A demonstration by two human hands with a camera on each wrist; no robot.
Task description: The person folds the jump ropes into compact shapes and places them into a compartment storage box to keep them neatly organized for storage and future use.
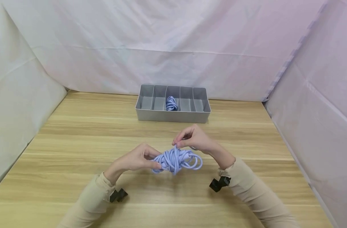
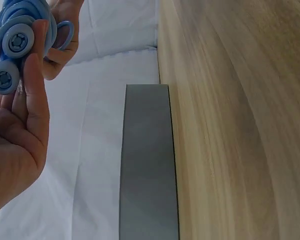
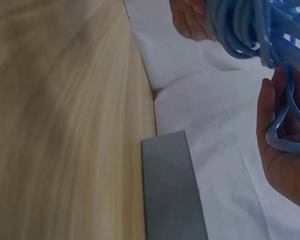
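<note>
A bundle of light blue cord, wound over and over on itself, is held above the table. My left hand grips its left end between thumb and fingers. With thumb and fingertips my right hand pinches a strand rising from the top of the bundle. Loose loops stick out at the bundle's right side. Two round end pieces of the cord show beside the left fingers in the left wrist view. In the right wrist view a loop of cord hangs across the right palm.
A grey box with several compartments stands at the back of the wooden table. Another blue cord coil lies in its middle compartment. White cloth hangs behind the table and along both sides.
</note>
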